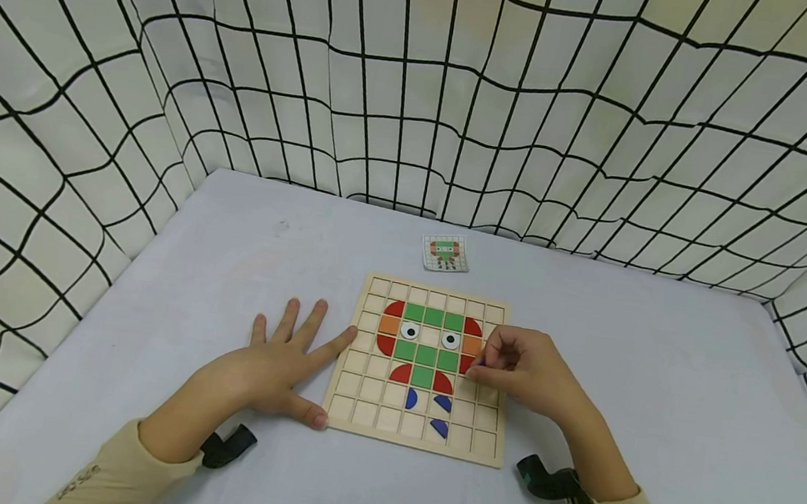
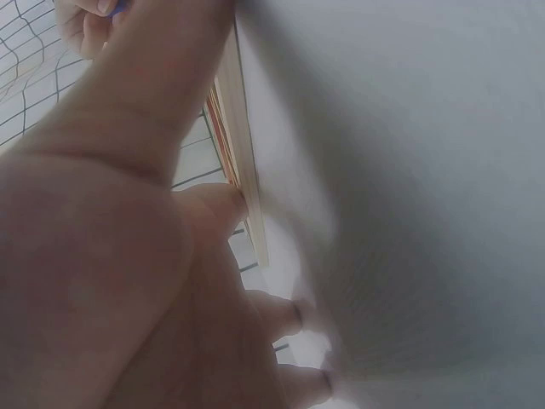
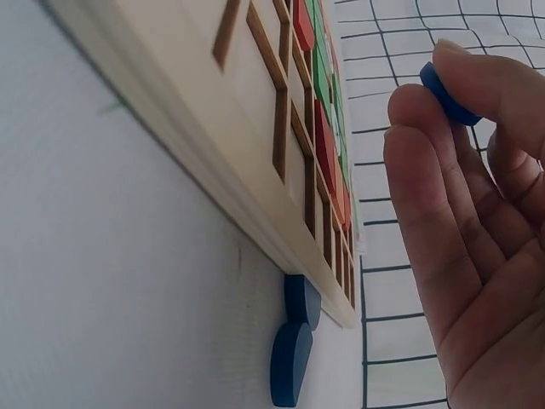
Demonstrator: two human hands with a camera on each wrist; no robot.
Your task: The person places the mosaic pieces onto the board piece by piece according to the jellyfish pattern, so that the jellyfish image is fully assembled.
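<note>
A wooden grid board lies on the table, with flat coloured pieces set in its cells as a face. My left hand spreads its fingers beside the board; thumb and index fingertip touch its left edge. Over the board's right side my right hand pinches a small blue piece between thumb and fingers. Three blue pieces sit low in the grid: a half-circle, a piece near it and one below. Two loose blue pieces on the table are hidden in the head view.
A small card with a printed grid figure lies behind the board. The white table is bounded at the back and sides by white cloth with black netting. Green, red and orange pieces and two round eye pieces fill the upper grid.
</note>
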